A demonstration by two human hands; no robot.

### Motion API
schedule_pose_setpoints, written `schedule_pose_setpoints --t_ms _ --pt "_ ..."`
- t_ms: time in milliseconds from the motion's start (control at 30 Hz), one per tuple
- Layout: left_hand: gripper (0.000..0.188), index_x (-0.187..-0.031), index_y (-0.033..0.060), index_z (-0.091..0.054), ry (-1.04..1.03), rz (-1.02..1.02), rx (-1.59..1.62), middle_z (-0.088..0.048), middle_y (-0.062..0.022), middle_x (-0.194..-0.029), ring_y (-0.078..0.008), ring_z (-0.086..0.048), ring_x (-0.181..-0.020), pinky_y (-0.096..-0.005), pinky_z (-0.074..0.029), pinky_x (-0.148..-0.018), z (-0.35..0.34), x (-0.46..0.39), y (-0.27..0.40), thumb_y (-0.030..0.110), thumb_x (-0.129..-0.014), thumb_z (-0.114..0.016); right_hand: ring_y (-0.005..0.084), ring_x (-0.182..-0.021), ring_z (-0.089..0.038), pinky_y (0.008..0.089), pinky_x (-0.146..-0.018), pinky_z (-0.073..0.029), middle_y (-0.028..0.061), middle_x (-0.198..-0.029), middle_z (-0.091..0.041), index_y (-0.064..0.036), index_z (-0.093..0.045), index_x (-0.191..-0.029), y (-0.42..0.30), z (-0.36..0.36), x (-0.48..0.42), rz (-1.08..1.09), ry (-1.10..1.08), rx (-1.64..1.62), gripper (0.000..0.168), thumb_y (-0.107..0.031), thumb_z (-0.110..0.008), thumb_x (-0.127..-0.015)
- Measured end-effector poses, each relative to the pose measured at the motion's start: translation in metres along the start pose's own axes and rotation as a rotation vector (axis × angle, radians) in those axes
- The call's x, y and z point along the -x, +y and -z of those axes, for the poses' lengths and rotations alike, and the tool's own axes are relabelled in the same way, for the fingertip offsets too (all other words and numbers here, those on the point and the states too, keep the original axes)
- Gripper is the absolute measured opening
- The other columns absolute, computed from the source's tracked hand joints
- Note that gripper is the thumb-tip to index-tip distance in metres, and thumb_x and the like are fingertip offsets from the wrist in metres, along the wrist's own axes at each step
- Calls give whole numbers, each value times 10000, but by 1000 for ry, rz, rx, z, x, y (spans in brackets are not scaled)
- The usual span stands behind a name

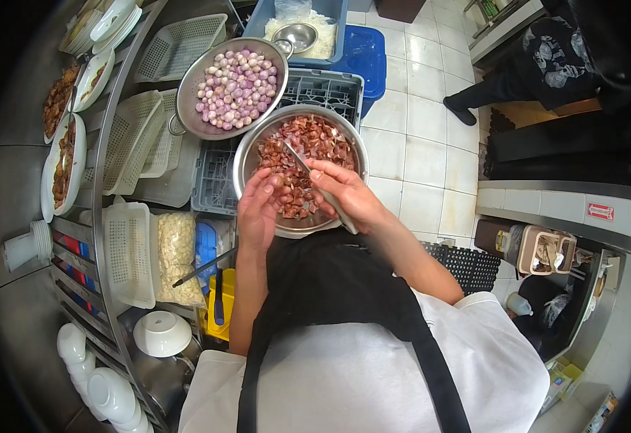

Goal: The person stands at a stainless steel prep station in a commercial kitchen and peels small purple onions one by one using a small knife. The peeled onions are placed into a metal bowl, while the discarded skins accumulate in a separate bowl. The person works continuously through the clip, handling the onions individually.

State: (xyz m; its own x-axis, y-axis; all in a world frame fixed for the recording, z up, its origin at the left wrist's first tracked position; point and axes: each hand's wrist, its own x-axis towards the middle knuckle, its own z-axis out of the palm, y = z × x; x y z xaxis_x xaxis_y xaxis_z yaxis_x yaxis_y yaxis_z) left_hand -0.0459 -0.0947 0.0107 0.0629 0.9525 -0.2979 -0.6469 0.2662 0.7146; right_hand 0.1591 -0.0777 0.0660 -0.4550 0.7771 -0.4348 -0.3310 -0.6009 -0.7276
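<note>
My right hand (pixel 350 197) grips a small knife (pixel 297 157) by its pale handle, the blade angled up and to the left. My left hand (pixel 256 211) pinches a small shallot (pixel 276 182) between thumb and fingers, partly hidden by them. Both hands are above a steel bowl (pixel 238 162) that holds a heap of reddish-brown shallot skins (pixel 315 135). Touching it at the upper left is a steel colander (pixel 185 103) with two ring handles. Many peeled pink and white shallots (pixel 237 89) fill its middle.
A slatted metal shelf (pixel 99 178) on the left carries oval plates of food (pixel 63 162) and white bowls (pixel 110 395). Grey dish racks (pixel 215 181) stand under the bowls. Beyond is a blue tub (pixel 342 32). A person in dark clothes (pixel 554 59) stands at the upper right.
</note>
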Motion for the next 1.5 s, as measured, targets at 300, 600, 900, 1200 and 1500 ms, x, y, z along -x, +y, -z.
schedule_pose_setpoints --t_ms 300,600,900,1200,1500 --pt "382 -1269 -41 -491 11 -23 -31 -593 -144 -1185 -201 -618 -987 -313 -510 -879 3 -2 -1 33 -901 -564 57 -578 -440 216 -508 -353 -11 -718 -508 -70 -344 -1447 21 16 -11 -1 72 296 546 -266 -546 -979" --pt "313 -1211 -34 -546 -48 14 -53 -636 -109 -1111 -182 -623 -1000 -326 -503 -910 0 -3 -1 62 -914 -575 125 -876 -569 279 -765 -455 79 -991 -616 -57 -381 -1444 18 -8 -5 246 -58 548 530 -236 -550 -975" --pt "255 -1138 -43 -594 -27 -74 -61 -651 -99 -1060 -173 -630 -960 -308 -507 -883 -1 -8 -4 73 -910 -585 296 -1193 -571 356 -998 -436 169 -1293 -586 -48 -501 -1343 24 -13 -10 500 -1 713 411 -175 -554 -956" --pt "281 -1129 -64 -604 16 -64 -84 -661 -98 -1022 -159 -634 -896 -275 -507 -824 -1 -5 -8 63 -879 -626 161 -975 -617 309 -831 -494 94 -1105 -616 -15 -519 -1271 27 -12 -16 414 7 569 338 -166 -556 -971" --pt "288 -1133 -78 -606 -55 -19 -157 -662 -103 -1014 -174 -636 -880 -298 -511 -826 4 -5 -6 70 -887 -617 157 -904 -640 308 -745 -513 113 -983 -661 -14 -537 -1201 24 -14 -20 386 56 552 288 -171 -569 -961"
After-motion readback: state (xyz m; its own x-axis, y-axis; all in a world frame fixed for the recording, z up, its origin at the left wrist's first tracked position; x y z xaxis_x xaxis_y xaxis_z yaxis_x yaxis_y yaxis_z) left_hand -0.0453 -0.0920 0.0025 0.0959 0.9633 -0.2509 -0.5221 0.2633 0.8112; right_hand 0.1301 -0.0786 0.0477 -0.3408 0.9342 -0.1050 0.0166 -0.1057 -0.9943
